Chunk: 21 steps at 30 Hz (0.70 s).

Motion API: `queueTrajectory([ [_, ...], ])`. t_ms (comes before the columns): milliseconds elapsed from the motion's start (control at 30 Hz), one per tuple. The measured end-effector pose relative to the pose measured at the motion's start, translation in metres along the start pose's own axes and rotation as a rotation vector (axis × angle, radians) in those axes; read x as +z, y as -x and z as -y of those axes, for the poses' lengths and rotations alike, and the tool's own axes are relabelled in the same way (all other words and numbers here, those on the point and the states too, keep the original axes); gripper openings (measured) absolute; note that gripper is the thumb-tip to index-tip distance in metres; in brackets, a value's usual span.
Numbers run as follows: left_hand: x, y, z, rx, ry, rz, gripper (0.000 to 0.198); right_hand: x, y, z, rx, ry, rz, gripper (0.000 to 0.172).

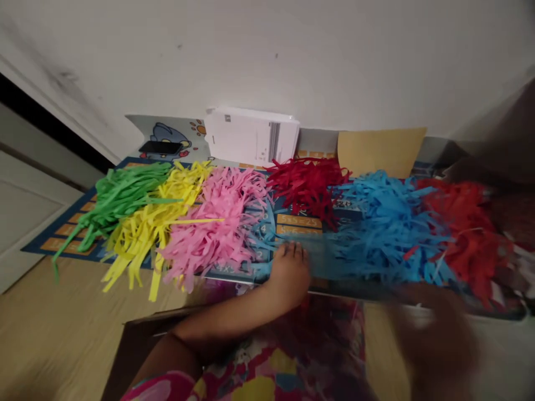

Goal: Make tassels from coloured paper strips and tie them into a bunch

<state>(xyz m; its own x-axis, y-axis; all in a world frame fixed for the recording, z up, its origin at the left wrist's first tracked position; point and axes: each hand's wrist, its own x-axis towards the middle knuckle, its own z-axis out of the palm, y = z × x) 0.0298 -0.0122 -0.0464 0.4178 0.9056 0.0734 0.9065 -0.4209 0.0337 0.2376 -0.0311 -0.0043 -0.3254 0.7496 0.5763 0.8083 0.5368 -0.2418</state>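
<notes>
My left hand (289, 274) is closed at the table's front edge, its fingers curled round some blue paper strips (264, 231). More of these strips, smeared by motion, stretch to its right towards a large heap of blue paper strips (387, 228). My right hand (437, 334) is a dark blur in front of the table at the lower right; its fingers cannot be made out. Left of my left hand lies a pile of pink paper strips (219, 220). A dark red pile of strips (311, 186) sits behind it.
Yellow strips (156, 217) and green strips (125, 192) lie at the left, red strips (468, 234) at the right. A phone (161, 147), white papers (246, 136) and a yellow sheet (380, 150) are along the wall (267, 72). A dark blurred shape fills the right edge.
</notes>
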Motion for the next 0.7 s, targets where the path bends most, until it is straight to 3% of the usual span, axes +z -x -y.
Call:
queueTrajectory([
  [100,-0.012,0.001,0.007,0.028,0.013,0.013,0.033,0.037,0.006,0.006,-0.062,-0.086,0.245,0.030],
  [200,-0.023,0.004,0.032,0.118,0.136,0.025,0.026,0.062,0.000,-0.011,0.026,-0.228,0.382,0.029],
  [300,-0.030,0.000,0.062,0.126,0.348,0.028,0.020,0.069,-0.016,-0.033,0.126,-0.268,0.417,0.029],
  [400,-0.031,-0.012,0.081,-0.036,0.465,0.065,0.016,0.071,-0.038,-0.039,0.173,-0.225,0.485,0.030],
  [500,-0.031,-0.026,0.083,-0.175,0.424,0.110,0.021,0.076,-0.056,-0.036,0.217,-0.094,0.592,0.026],
  [567,-0.031,-0.032,0.080,-0.194,0.356,0.125,0.021,0.079,-0.063,-0.033,0.249,-0.009,0.634,0.023],
  [700,-0.035,-0.034,0.077,-0.208,0.390,0.118,0.016,0.083,-0.062,-0.037,0.217,0.003,0.604,0.021],
])
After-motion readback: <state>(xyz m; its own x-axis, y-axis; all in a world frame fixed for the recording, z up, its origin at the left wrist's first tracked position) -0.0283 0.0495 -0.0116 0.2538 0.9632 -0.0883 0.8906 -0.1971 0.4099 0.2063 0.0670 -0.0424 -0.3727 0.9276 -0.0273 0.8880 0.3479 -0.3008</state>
